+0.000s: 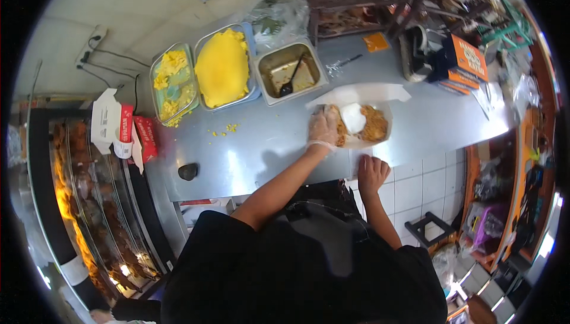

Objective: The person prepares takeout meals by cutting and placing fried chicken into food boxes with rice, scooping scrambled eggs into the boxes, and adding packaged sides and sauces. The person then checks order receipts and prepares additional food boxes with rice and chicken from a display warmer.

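Lying at two o'clock on the metal counter (234, 160), an open takeaway box (361, 144) holds browned food (375, 124); the gloved left hand (322, 128) is at its nine-o'clock end, grip impossible to tell, and the right hand (373, 174) is curled in a loose fist. A yellow-heaped tray (228, 104) sits at eleven, a glowing display cabinet (142, 205) at eight, tiled floor (409, 192) at four.

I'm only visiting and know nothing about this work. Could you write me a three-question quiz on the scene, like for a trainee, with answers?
1. Which hand wears a clear glove?
2. True or false: the middle tray holds a heap of yellow food.
3. Where is the black spoon? A) left-hand tray B) middle tray C) right-hand tray

Key: 1. The left hand, at the open white box. 2. True. 3. C.
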Tool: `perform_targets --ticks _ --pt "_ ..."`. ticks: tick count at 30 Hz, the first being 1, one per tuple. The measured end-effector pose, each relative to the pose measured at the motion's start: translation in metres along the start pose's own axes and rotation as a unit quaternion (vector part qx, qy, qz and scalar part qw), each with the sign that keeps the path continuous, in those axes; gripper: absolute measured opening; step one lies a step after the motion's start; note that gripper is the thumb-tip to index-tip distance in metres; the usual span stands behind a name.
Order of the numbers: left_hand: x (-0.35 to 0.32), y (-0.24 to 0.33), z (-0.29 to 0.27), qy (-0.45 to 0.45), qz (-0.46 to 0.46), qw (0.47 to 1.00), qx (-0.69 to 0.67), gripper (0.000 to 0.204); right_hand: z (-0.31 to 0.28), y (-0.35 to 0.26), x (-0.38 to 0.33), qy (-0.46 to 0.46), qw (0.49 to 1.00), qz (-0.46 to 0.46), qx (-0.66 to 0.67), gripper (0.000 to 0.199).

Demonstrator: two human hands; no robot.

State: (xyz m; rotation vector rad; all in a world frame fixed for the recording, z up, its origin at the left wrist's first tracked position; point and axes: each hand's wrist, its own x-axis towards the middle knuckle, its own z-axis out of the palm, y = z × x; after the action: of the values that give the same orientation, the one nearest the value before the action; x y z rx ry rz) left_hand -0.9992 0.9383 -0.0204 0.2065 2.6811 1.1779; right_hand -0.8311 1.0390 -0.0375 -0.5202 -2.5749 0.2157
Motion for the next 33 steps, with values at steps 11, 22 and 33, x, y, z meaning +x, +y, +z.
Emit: perform_targets --ticks 11,22,33 --pt "-0.061 -0.120 -0.140 -0.227 -0.010 0.951 -0.209 0.027 -0.003 -0.220 0.308 -0.032 0.907 -0.206 0.366 0.015" --pt "-0.068 -0.207 -0.214 -0.028 -0.150 0.884 -0.442 0.026 0.208 -0.248 0.411 -0.321 0.941 -0.091 -0.045 0.029" --pt "-0.055 -0.215 -0.219 -0.107 -0.021 0.941 -0.320 0.017 0.200 -0.236 0.395 -0.208 0.967 -0.148 -0.026 0.024"
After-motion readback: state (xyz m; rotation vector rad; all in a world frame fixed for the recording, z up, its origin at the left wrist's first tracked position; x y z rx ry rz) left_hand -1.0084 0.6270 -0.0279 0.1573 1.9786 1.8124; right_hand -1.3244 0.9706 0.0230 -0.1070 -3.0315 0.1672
